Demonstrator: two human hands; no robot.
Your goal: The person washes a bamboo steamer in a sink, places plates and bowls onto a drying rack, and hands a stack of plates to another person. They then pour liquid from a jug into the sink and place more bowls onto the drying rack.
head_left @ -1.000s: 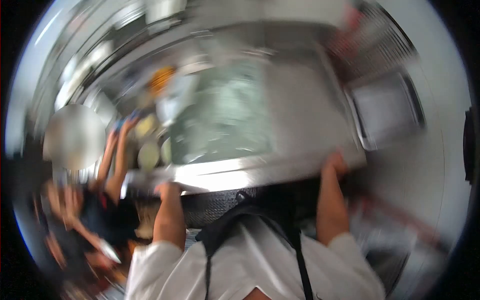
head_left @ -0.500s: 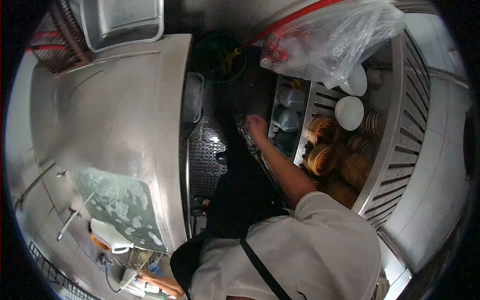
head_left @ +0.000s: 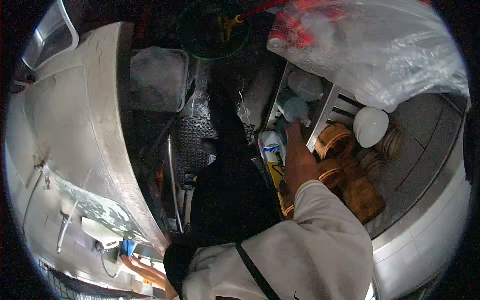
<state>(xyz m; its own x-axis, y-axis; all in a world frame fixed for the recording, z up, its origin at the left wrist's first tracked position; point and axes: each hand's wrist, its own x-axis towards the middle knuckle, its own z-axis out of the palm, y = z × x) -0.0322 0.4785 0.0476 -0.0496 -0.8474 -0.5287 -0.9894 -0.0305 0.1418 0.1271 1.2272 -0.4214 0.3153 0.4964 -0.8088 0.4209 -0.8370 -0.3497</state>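
The right hand [head_left: 295, 132], over the aisle 0.5 s ago, is now at the nearer of 2 pale bundles [head_left: 296, 109], just left of the slatted rack [head_left: 321, 117]; I can't tell its fingers' state. Near left, the sink [head_left: 129, 170] holds foamy water [head_left: 97, 205]. Right, wooden baskets [head_left: 334, 141] sit near a white bowl [head_left: 371, 126]. Farther, clear plastic [head_left: 365, 50] overhangs the rack.

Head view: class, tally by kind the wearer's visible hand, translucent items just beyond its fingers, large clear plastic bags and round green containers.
Right hand: 1
Translucent items: 2
Large clear plastic bag: 1
Round green container: 1
Total: 5
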